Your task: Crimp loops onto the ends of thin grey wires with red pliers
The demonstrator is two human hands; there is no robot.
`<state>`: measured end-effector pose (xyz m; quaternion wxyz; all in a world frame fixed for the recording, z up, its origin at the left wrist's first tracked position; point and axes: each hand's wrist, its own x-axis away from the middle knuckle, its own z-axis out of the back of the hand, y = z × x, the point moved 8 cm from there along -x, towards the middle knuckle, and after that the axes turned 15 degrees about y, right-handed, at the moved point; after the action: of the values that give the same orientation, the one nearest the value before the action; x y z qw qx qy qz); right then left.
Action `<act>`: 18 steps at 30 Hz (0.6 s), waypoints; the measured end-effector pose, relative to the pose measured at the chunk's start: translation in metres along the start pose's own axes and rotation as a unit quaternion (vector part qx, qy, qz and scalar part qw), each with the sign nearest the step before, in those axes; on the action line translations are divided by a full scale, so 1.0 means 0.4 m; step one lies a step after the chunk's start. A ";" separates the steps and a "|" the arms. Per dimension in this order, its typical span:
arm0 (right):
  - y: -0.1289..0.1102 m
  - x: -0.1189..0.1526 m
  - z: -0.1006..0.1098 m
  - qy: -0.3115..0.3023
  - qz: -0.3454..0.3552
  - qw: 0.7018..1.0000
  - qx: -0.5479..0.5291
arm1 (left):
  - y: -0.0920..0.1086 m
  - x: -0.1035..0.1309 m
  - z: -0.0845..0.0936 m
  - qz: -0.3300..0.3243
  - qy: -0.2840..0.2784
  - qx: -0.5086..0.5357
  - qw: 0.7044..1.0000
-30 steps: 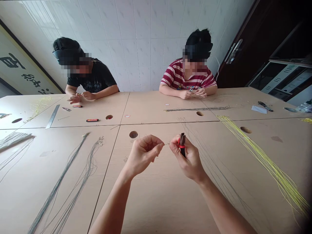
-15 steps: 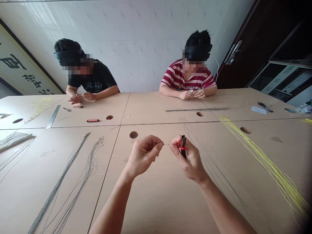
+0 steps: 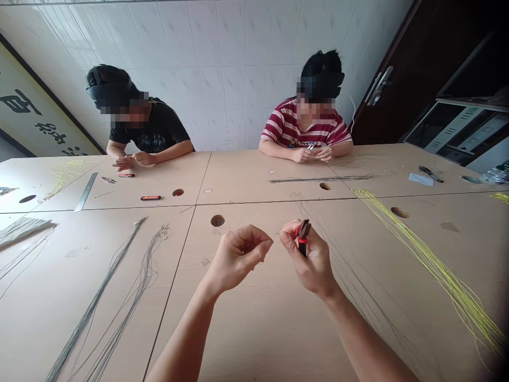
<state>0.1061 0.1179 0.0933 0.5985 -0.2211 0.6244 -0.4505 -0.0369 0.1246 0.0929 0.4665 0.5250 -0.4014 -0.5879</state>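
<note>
My left hand [image 3: 242,257] is closed in a pinch on a thin wire [image 3: 275,235], whose short visible bit bridges the small gap between my hands. Finger and thumb of my right hand [image 3: 308,265] pinch close to the other end of that wire. The same right hand grips pliers [image 3: 303,239] with red and black handles, jaws pointing up. How the wire runs inside my left fingers is hidden. Behind my right hand, thin grey wires [image 3: 350,276] lie along the table.
Grey wire bundles [image 3: 107,286] lie to the left, yellow wires [image 3: 429,265] to the right. Across the table [image 3: 254,339] sit two people, one in a black shirt [image 3: 159,124], one in a striped shirt [image 3: 278,124]. A ruler [image 3: 86,192] and round holes [image 3: 217,220] are also there.
My left hand has shifted slightly right, toward my right hand. The pliers have turned a little and tipped to the right within my right hand.
</note>
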 end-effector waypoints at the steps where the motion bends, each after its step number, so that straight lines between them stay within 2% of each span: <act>1: 0.000 0.000 0.000 0.000 0.000 1.000 -0.001 | -0.003 0.001 -0.004 0.002 -0.008 -0.006 1.000; 8: 0.001 0.000 0.000 -0.011 -0.031 0.999 -0.039 | -0.022 -0.001 -0.015 0.003 -0.020 -0.021 1.000; 14: 0.006 0.001 -0.005 -0.032 -0.059 0.995 -0.077 | -0.023 -0.010 0.010 -0.002 0.031 -0.020 0.999; 18: 0.000 0.001 -0.001 -0.021 -0.050 0.996 -0.073 | -0.017 -0.011 0.011 0.007 0.027 0.016 0.999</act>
<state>0.1058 0.1177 0.0931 0.5708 -0.3047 0.6311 -0.4279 -0.0422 0.1304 0.0882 0.4725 0.5452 -0.4022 -0.5636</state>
